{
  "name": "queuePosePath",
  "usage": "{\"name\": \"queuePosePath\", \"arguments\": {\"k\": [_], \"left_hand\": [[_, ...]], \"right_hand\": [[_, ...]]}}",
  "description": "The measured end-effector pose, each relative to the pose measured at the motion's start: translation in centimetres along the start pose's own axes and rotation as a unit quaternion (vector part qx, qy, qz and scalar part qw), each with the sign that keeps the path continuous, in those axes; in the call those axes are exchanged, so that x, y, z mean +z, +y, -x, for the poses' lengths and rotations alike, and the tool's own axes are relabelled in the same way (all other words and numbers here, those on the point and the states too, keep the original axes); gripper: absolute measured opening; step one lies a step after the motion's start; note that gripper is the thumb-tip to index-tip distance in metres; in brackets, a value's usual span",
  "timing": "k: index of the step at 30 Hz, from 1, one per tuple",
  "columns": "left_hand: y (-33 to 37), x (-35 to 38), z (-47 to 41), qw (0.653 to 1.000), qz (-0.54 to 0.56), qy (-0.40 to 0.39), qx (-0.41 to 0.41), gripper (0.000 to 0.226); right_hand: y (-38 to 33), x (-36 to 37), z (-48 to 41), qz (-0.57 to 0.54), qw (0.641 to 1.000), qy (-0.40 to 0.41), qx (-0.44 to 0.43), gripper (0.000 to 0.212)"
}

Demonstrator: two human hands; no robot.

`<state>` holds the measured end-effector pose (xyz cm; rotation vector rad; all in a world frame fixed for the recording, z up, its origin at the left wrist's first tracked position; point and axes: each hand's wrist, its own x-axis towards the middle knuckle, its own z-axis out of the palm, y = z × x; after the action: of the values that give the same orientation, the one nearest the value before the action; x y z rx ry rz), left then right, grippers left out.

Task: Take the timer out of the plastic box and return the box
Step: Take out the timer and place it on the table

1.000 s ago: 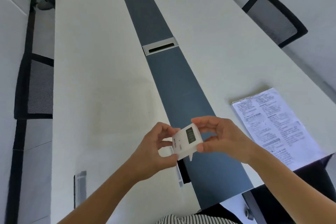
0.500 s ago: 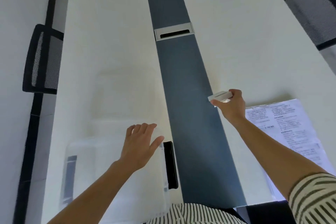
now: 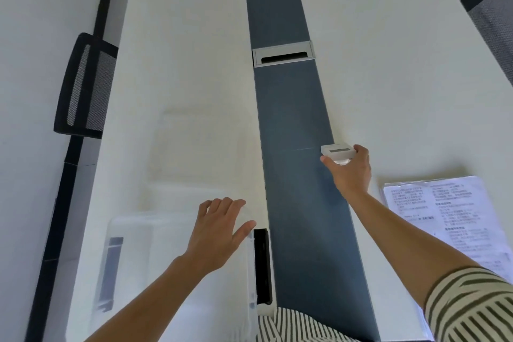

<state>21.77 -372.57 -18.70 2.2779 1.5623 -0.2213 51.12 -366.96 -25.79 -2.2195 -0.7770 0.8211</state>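
Observation:
A small white timer [image 3: 337, 152] with a dark display is held in my right hand [image 3: 350, 172], low over the edge where the dark centre strip meets the white table top. The clear plastic box [image 3: 138, 264] stands at the near left of the table. My left hand [image 3: 219, 233] hovers over the box's far right corner with its fingers spread and nothing in it. Whether it touches the box is unclear.
A printed sheet in a plastic sleeve [image 3: 444, 216] lies at the right. A black handle [image 3: 261, 266] sits on the box's right side. A metal cable slot [image 3: 283, 53] is set in the dark strip [image 3: 291, 108]. Mesh chairs stand at the left [image 3: 84, 86] and far right [image 3: 497, 22].
One second ago both hands held the timer over the dark strip. My right hand has since carried it forward and right, while my left hand let go and moved over the box.

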Motion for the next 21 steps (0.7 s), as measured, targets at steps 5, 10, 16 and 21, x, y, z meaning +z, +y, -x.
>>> {"name": "queuePosePath", "arguments": {"k": [5, 10, 16, 21], "left_hand": [[-0.1, 0.0, -0.1, 1.000, 0.003, 0.002, 0.003, 0.071], [-0.2, 0.0, -0.1, 1.000, 0.003, 0.004, 0.008, 0.070], [-0.7, -1.1, 0.3, 0.997, 0.072, 0.041, 0.009, 0.068], [-4.9, -2.6, 2.4, 0.979, 0.117, 0.160, -0.046, 0.047]], "right_hand": [[0.1, 0.7, -0.1, 0.026, 1.000, -0.001, -0.004, 0.089], [0.0, 0.5, -0.2, 0.048, 0.999, -0.017, -0.001, 0.098], [-1.5, -0.6, 1.5, 0.097, 0.991, 0.037, -0.080, 0.092], [-5.8, 0.4, 5.4, 0.058, 0.979, -0.052, -0.188, 0.040]]}}
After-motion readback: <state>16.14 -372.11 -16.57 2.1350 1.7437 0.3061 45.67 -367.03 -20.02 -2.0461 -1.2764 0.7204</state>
